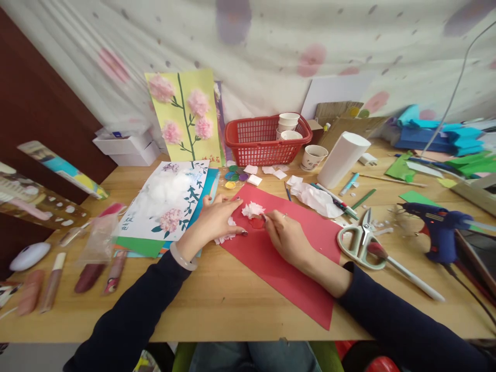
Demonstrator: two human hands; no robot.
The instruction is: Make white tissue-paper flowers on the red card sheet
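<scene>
"Two hands over one red sheet (289,274): what do they hold?"

"My left hand (217,217), thumb and fingers spread, arches at the sheet's edge. My right hand (290,238) bunches its fingers at a ruffled pale paper piece (253,210), mid-frame on the sheet; whether they pinch anything, I cannot tell."

"Which step is this?"

"Setting that ruffle in place, I'd judge, beside a shiny red patch (256,223) that may be glue. A second ruffle (226,233) lies partly hidden beneath my left hand."

"And the next move?"

"It calls for light pressure and a steady sheet, I think; thin paper crumples easily. Scissors (360,252) and a blue glue gun (445,232) lie at frame right."
</scene>
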